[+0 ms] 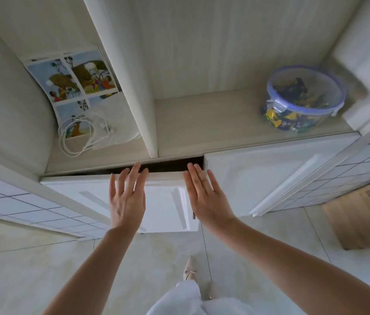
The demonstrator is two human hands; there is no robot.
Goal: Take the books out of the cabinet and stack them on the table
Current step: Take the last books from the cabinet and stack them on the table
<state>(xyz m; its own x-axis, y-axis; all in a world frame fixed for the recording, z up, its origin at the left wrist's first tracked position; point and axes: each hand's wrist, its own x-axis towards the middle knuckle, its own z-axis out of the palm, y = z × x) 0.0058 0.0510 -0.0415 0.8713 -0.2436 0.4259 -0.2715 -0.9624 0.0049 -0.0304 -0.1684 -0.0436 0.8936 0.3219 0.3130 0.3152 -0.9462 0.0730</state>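
The cabinet [102,196] stands low against the wall, white-fronted, beneath a pale wooden shelf [202,123]; its left door [163,205] is swung ajar toward the viewer, leaving a dark gap [170,165] along its top edge under the shelf; inside that gap nothing can be made out, so whether books lie there cannot be told; the right door [270,176] sits shut beside it. The left hand [127,201] is raised in front of the ajar door with fingers spread and empty, its fingertips reaching the door's top edge at the gap; the right hand [204,196] is held flat and open too, fingers together, empty, at the door's right edge near the seam with the shut door; both bare forearms stretch forward from the lower corners of the view. On the shelf's left bay, behind an upright divider [129,87], a picture book [77,83] with coloured illustrated panels lies flat, and a coiled white cable [77,137] rests on its near end; in the right bay a round clear container [304,98] with a blue-rimmed clip lid holds colourful wrapped pieces. Below, the floor [43,269] is pale glossy tile; a cardboard box [365,212] sits at the right; a white garment [186,298] and a pointed pale shoe [189,268] show at the bottom.
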